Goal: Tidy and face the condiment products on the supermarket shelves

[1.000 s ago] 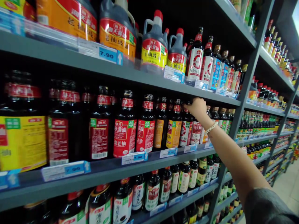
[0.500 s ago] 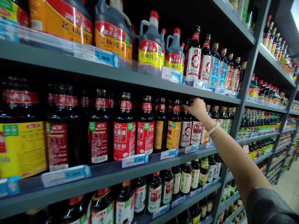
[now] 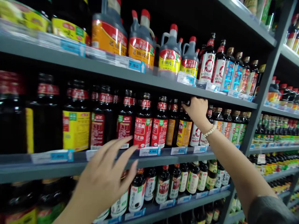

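My right hand [image 3: 197,110] reaches to the middle shelf, its thumb and curled fingers around the capped top of a yellow-labelled soy sauce bottle [image 3: 184,132]. The bottle stands upright in its row, and its neck is partly covered by the hand. A white-labelled bottle [image 3: 195,135] is just right of it, below my wrist. My left hand [image 3: 102,177] is raised in front of the shelf at lower left. Its fingers are spread and it holds nothing. Red-labelled soy sauce bottles [image 3: 143,130] stand between the two hands.
The shelf above [image 3: 149,77] runs close over my right hand and carries jugs with red caps [image 3: 170,59]. More bottles [image 3: 163,186] fill the lower shelf. Price tags [image 3: 149,151] line the shelf edges. A grey upright post [image 3: 261,90] stands at right.
My left hand has come into view from below, fingers spread. My right hand has shifted left along the row, from the white-labelled bottle to the yellow-labelled one. The view has swung left.
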A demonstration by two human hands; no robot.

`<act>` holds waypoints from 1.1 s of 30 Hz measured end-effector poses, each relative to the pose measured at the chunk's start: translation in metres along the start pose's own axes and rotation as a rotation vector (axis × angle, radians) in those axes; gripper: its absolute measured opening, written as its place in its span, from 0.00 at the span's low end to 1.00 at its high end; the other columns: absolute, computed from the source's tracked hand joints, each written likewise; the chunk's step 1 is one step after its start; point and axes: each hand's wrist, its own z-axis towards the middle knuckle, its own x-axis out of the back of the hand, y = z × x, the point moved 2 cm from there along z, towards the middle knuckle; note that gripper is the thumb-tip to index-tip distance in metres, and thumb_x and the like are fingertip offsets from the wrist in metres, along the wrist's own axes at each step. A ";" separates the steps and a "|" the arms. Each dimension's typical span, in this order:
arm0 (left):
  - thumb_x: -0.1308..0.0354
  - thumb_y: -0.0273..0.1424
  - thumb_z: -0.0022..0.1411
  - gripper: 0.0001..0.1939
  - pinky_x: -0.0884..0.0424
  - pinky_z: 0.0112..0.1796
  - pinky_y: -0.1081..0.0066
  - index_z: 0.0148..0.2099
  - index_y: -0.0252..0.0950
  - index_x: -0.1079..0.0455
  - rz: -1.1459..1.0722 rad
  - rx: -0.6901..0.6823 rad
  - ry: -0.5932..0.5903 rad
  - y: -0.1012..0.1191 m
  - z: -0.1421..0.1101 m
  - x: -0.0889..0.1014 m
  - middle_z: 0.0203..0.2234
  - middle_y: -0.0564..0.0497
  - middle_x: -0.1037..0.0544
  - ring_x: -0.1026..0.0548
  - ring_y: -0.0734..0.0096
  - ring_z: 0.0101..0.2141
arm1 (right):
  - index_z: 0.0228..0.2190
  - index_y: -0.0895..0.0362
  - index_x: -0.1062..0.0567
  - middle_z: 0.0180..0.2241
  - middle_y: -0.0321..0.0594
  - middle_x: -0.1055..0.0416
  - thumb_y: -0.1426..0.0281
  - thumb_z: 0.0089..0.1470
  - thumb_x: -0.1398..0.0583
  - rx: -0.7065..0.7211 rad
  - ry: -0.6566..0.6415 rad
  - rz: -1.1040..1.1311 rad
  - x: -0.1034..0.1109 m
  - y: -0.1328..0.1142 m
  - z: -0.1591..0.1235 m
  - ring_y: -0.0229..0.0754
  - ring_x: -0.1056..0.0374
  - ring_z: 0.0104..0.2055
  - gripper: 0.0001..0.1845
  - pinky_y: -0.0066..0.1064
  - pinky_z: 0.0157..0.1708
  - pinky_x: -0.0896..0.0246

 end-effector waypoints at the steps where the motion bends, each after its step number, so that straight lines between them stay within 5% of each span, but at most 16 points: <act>1: 0.46 0.32 0.63 0.17 0.33 0.54 0.48 0.54 0.36 0.33 0.051 -0.066 -0.020 0.002 0.013 -0.005 0.53 0.41 0.31 0.33 0.50 0.53 | 0.31 0.62 0.24 0.31 0.51 0.25 0.57 0.54 0.37 -0.008 -0.030 0.013 -0.001 0.001 0.004 0.55 0.29 0.38 0.18 0.42 0.42 0.42; 7: 0.54 0.27 0.67 0.19 0.35 0.58 0.57 0.58 0.28 0.40 -0.099 -0.097 -0.229 0.014 0.103 -0.066 0.55 0.40 0.35 0.37 0.59 0.57 | 0.39 0.61 0.22 0.33 0.48 0.23 0.58 0.56 0.38 0.014 -0.129 0.187 -0.003 0.019 0.011 0.52 0.28 0.39 0.18 0.39 0.41 0.40; 14: 0.58 0.17 0.62 0.30 0.43 0.62 0.57 0.66 0.20 0.55 0.085 -0.086 -0.397 0.010 0.155 -0.125 0.65 0.30 0.52 0.51 0.52 0.65 | 0.46 0.61 0.24 0.32 0.45 0.24 0.65 0.58 0.39 0.161 -0.233 0.395 -0.008 0.036 0.015 0.47 0.29 0.35 0.17 0.35 0.36 0.38; 20: 0.58 0.16 0.60 0.26 0.28 0.49 0.61 0.61 0.25 0.45 0.221 -0.046 -0.411 0.017 0.192 -0.146 0.59 0.33 0.41 0.33 0.53 0.54 | 0.47 0.61 0.25 0.32 0.43 0.25 0.68 0.57 0.39 0.287 -0.224 0.551 -0.014 0.047 0.017 0.45 0.30 0.34 0.17 0.34 0.37 0.38; 23: 0.58 0.18 0.62 0.21 0.25 0.41 0.61 0.57 0.27 0.40 0.259 0.105 -0.482 0.026 0.202 -0.152 0.56 0.33 0.38 0.27 0.53 0.46 | 0.47 0.61 0.26 0.34 0.44 0.24 0.68 0.57 0.40 0.303 -0.193 0.568 -0.019 0.049 0.015 0.46 0.29 0.36 0.17 0.35 0.38 0.38; 28: 0.55 0.20 0.63 0.22 0.25 0.42 0.61 0.59 0.27 0.43 0.217 0.322 -0.585 0.043 0.207 -0.158 0.54 0.31 0.38 0.25 0.51 0.46 | 0.48 0.61 0.26 0.35 0.44 0.24 0.68 0.57 0.39 0.283 -0.139 0.565 -0.024 0.049 0.010 0.47 0.29 0.36 0.17 0.36 0.40 0.37; 33: 0.58 0.21 0.65 0.19 0.25 0.41 0.58 0.57 0.26 0.40 0.240 0.390 -0.503 0.038 0.211 -0.159 0.50 0.32 0.33 0.25 0.49 0.45 | 0.48 0.61 0.27 0.38 0.46 0.24 0.68 0.58 0.40 0.279 -0.121 0.532 -0.026 0.044 0.008 0.49 0.29 0.39 0.17 0.39 0.45 0.38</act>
